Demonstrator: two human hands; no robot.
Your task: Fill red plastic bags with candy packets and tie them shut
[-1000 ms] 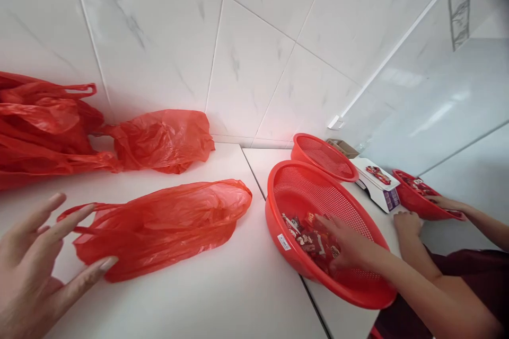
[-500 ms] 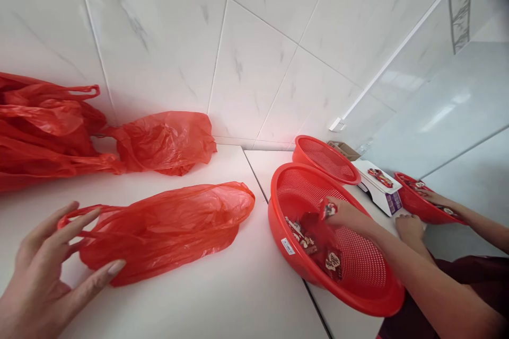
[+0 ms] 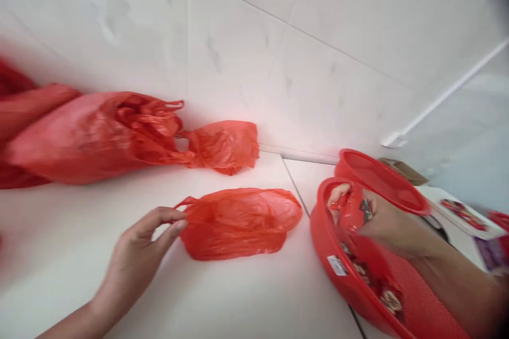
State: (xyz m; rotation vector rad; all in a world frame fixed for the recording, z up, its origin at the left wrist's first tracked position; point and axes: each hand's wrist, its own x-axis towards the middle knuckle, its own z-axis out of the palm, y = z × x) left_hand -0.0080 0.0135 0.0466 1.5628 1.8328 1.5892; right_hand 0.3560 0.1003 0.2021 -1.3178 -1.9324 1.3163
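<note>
My left hand, spread open a moment ago, now pinches the red bag's handle on the white table. My right hand has lifted, closed around red packets, above the near basket: filling looks imminent.

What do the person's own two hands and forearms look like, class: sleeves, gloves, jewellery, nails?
Both are bare. The left hand wears no glove, ring or watch, and its forearm shows no sleeve. The right hand is also ungloved, with a bare forearm. The picture is too blurred to judge the nails.
</note>
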